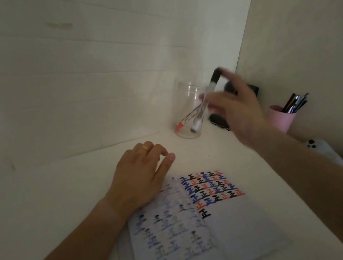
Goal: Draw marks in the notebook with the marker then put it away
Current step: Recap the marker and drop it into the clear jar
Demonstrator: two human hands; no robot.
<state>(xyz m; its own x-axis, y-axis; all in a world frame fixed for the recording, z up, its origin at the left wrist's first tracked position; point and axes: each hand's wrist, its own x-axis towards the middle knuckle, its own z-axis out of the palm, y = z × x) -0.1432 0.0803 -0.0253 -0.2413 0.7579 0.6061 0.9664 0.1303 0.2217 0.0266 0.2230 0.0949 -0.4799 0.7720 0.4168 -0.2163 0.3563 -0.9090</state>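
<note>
The open notebook [235, 226] lies on the white desk, its right page filled at the top with rows of black, blue and red marks. My left hand [140, 178], wearing a gold ring, rests flat on the top of the left page. A clear jar [183, 97] stands behind the notebook near the wall. The black-capped marker [214, 79] leans in it, lower end at the jar's bottom, beside a red marker [180, 126]. My right hand [240, 111], blurred, has thumb and forefinger on the black marker's upper part.
A pink cup [281, 118] with several pens stands at the right by the side wall. A dark object [217, 120] lies behind my right hand. A white device [318, 146] sits at the desk's right edge. Walls close the back and right.
</note>
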